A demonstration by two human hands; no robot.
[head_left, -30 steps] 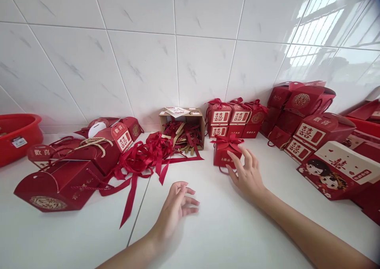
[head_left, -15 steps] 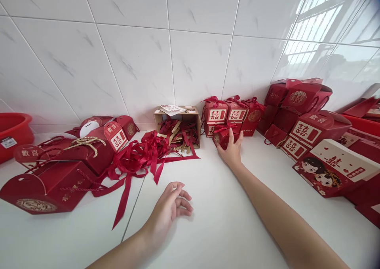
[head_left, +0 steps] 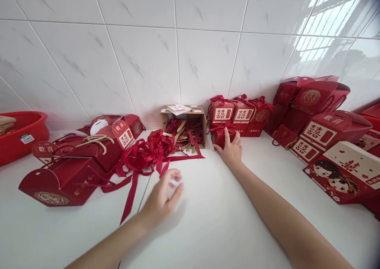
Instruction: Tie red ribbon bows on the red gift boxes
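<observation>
A small red gift box (head_left: 219, 135) with a ribbon bow on top stands on the white counter, against the front of the stacked boxes. My right hand (head_left: 230, 149) has its fingers over the top and front of it, thumb at the lower left. Nothing is in my left hand (head_left: 164, 196), which hovers over the counter slightly blurred, fingers bent and thumb apart. Just beyond it lies a heap of loose red ribbon (head_left: 139, 156). Behind my right hand, bow-tied red gift boxes (head_left: 244, 114) with double-happiness labels are stacked by the wall.
An open cardboard box (head_left: 203, 120) holds red and gold strips. Larger red boxes with cord handles (head_left: 67, 178) lie at the left, beside a red basin (head_left: 26, 150). More red boxes (head_left: 317, 132) are piled on the right, near a carton with cartoon figures (head_left: 341, 174).
My left hand has moved left and turned, its thumb now away from the fingers. The small box under my right hand sits closer against the stack. The view has swung slightly left.
</observation>
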